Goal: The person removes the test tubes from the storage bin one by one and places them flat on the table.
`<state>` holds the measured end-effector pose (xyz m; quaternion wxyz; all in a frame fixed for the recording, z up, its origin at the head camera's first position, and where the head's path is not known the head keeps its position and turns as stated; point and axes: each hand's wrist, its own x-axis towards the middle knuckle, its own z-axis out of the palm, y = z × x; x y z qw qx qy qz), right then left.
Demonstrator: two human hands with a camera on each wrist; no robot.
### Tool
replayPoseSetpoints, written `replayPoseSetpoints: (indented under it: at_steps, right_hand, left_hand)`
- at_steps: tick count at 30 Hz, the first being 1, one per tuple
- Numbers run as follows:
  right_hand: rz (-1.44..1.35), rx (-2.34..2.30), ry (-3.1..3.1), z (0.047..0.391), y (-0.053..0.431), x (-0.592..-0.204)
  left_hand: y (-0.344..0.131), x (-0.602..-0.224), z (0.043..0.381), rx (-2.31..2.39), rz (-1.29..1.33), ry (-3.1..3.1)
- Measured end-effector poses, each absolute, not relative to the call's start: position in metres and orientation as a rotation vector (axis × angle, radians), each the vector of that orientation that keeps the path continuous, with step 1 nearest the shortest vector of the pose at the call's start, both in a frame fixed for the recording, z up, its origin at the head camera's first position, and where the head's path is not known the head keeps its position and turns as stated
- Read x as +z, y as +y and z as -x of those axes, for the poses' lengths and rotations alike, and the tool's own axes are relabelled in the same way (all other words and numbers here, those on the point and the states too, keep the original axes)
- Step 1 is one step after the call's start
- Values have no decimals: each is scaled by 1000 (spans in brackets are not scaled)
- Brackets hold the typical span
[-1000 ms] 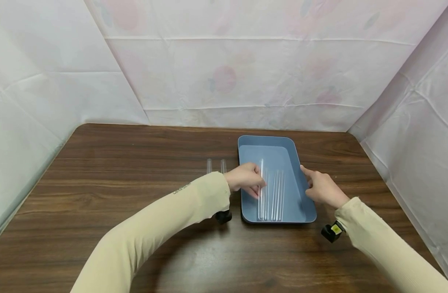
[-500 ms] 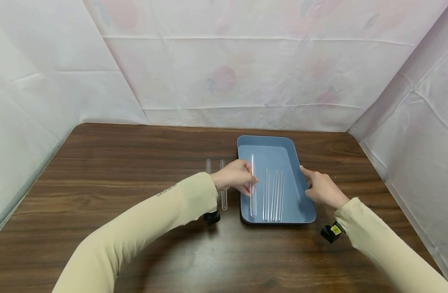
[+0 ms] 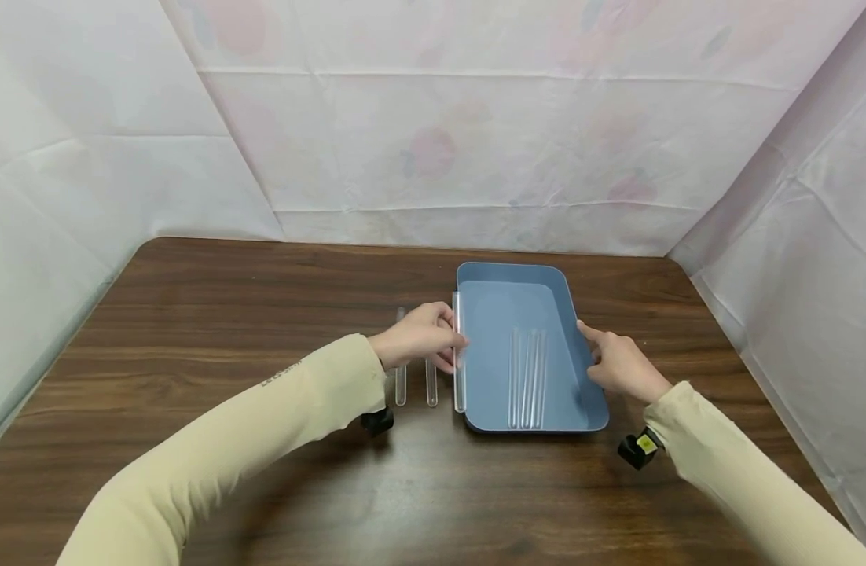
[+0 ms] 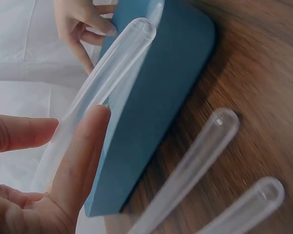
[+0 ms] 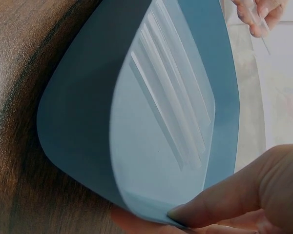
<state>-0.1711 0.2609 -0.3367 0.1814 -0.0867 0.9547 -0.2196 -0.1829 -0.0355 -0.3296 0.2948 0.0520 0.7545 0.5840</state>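
My left hand (image 3: 419, 334) pinches a clear test tube (image 4: 122, 58) between thumb and fingers. In the head view this tube overlaps the left rim of the blue tray (image 3: 493, 303), its rounded end toward me. Several more test tubes (image 3: 528, 381) lie side by side in the near part of the tray. Two others lie on the table to the tray's left: one test tube (image 3: 431, 387) close to it and another test tube (image 3: 401, 387) farther out, both partly hidden by my left hand. My right hand (image 3: 622, 363) holds the tray's right rim, thumb on the inner side.
The brown wood-grain table (image 3: 433, 495) extends around the tray. Pale printed cloth (image 3: 489, 157) hangs along its back edge, with more at both sides. Black wrist cameras hang below the left sleeve (image 3: 320, 385) and the right sleeve (image 3: 723, 448).
My left hand has moved left with the test tube, from beside the other tubes in the tray to the left rim. The right hand stays at the right rim.
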Motion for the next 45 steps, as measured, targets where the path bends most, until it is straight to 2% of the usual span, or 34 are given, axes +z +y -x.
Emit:
replayPoseSetpoints:
  at_steps: [29, 45]
  right_hand:
    - [228, -658, 2656, 170, 261, -336]
    - [230, -613, 2686, 170, 260, -339]
  left_hand:
    - [-109, -340, 182, 1552, -44, 2138]
    - [-131, -354, 184, 1545, 35, 2170]
